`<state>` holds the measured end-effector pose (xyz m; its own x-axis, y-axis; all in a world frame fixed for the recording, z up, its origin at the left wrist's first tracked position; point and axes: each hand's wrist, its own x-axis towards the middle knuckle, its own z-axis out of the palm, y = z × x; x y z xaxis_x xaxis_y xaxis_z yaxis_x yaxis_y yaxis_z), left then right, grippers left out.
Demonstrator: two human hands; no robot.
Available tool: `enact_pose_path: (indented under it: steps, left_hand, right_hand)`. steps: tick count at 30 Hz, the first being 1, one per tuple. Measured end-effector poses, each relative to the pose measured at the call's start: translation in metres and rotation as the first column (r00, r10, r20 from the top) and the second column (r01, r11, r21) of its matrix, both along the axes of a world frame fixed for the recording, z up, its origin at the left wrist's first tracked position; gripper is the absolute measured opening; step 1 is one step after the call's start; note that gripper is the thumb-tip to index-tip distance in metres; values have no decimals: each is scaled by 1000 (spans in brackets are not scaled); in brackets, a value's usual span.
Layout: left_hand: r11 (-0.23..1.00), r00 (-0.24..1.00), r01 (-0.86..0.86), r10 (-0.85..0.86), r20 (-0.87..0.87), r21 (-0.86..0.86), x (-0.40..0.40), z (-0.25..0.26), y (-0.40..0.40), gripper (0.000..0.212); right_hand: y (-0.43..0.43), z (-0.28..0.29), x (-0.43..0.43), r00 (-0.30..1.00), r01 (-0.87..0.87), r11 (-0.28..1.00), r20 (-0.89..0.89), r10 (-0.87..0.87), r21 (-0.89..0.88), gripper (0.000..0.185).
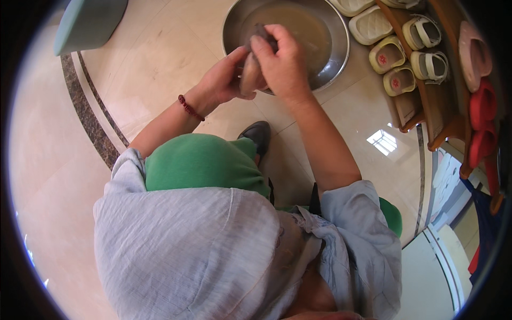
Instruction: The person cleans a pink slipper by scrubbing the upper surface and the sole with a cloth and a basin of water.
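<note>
Both of my hands are raised over the near left rim of a round stainless steel basin (345, 52) that holds cloudy brown water. My left hand (224, 80), with a dark red bead bracelet on its wrist, holds a brownish shoe-like item (251, 74) from the left and below. Above it, my right hand (285, 60) pinches a dark wet cloth or similar piece (261, 31) against the item's upper end. My fingers hide much of both, so their exact kind is unclear.
On the right stands a wooden shoe rack (440, 116) with several sandals and clogs, including yellowish clogs (387, 56) and red ones (482, 104). A pale blue-green plastic object (86, 24) is at the upper left. A dark shoe (258, 136) rests on the tiled floor (160, 52).
</note>
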<state>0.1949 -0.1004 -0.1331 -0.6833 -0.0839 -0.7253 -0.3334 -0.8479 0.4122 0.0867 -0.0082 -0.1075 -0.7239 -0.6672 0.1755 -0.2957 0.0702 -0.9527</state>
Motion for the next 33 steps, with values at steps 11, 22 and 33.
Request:
enact_pose_path:
  steps: [11,22,33]
  left_hand:
    - [952,937,-178,241,-251,249,-20,-10,10,33]
    - [905,899,-339,392,-194,255,-23,33,-10,28]
    - [836,842,-481,525,-129,263,-28,37,4,57]
  right_hand:
    - [-2,21,26,891,-114,993,-438,117,33,18]
    - [15,2,46,899,-177,980,-420,124,-89,22]
    - [22,-3,27,963,21,997,-265,-40,-75,20]
